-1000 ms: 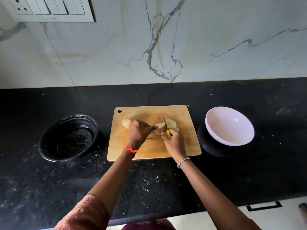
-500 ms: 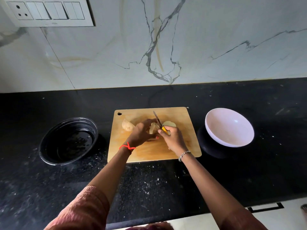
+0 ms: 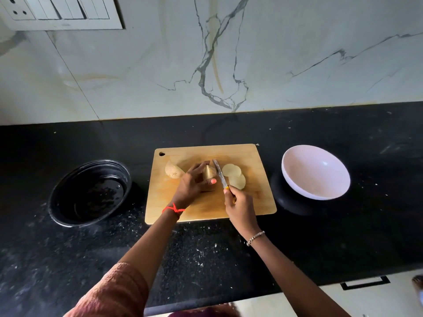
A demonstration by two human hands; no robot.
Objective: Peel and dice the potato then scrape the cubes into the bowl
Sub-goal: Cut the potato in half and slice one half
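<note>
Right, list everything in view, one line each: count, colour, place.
Rectangular wooden cutting board: one, tan, centre of counter.
Potato chunk: one, pale, under left hand.
Potato piece: one, pale, board's left part.
Round potato slices: at least two, pale, right of the blade.
Yellow-handled knife: one, in right grip.
Round white bowl: one, right of board.
Round black bowl: one, left of board.
Black stone counter: one.
Switch panel: one, white, upper-left wall.
Left hand: holds chunk.
Right hand: holds knife.

Left hand (image 3: 191, 186) curled in a pinch, thumb extended, right hand (image 3: 240, 205) closed in a fist-like grip, both forearms reaching forward, converging
</note>
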